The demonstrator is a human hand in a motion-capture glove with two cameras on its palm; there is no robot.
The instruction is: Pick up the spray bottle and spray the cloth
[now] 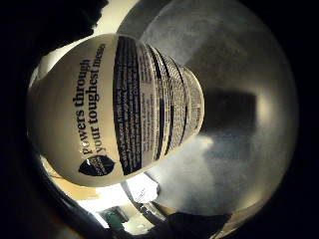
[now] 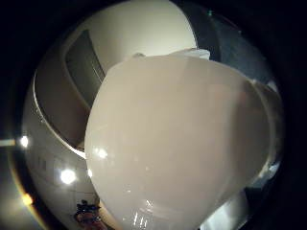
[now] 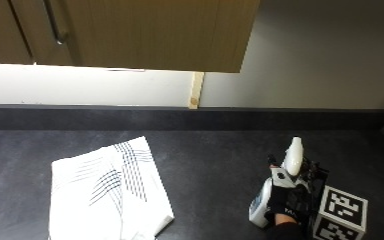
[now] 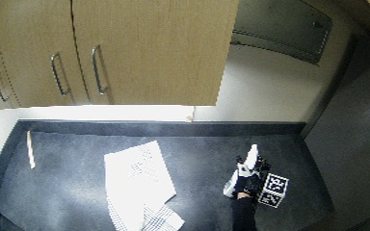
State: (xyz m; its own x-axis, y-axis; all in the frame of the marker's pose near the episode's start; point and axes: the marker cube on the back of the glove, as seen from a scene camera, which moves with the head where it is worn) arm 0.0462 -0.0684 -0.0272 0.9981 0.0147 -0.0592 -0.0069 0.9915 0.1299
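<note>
The gloved right hand (image 3: 286,200) sat at the near right of the dark countertop (image 3: 212,150), its fingers curled around one white spray bottle (image 3: 290,159), which it held by the neck just under the spray head. The bottle looked lifted and tilted, nozzle end toward the far wall and its body by the wrist, though whether its base touched the counter could not be told. In the little finger side palm view the bottle's printed label (image 1: 124,107) filled much of the picture, with the grey counter behind it; in the thumb side palm view the bottle's pale rounded body (image 2: 177,143) was pressed close to the palm.

One cloth (image 3: 109,192), white with thin dark stripes, lay spread flat on the counter to the left, well apart from the hand and bottle. In the wide outside view its near end showed a checked pattern (image 4: 156,219), bunched a little; whether that was a second cloth could not be told.

One pale stick (image 4: 30,149) lay near the counter's far left edge. Above the counter hung wooden wall cabinets (image 4: 108,48) with three metal handles (image 4: 97,69) visible.
</note>
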